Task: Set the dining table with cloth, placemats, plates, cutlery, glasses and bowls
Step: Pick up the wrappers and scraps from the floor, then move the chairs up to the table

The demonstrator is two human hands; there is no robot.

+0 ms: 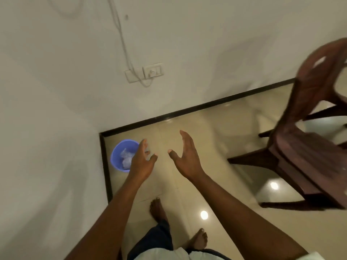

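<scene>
Now our left hand and right hand spread wide, holding nothing. No table, cloth or plates in sight. We should turn from blue bin, mind brown chair.

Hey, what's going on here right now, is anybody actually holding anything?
No. A barefoot person stands on a glossy tiled floor in a room corner, both arms stretched forward. The left hand and right hand are open and hold nothing. A blue bin with crumpled clear plastic inside sits in the corner, and stacked brown plastic chairs stand to the right. No dining table or tableware is in view.
</scene>
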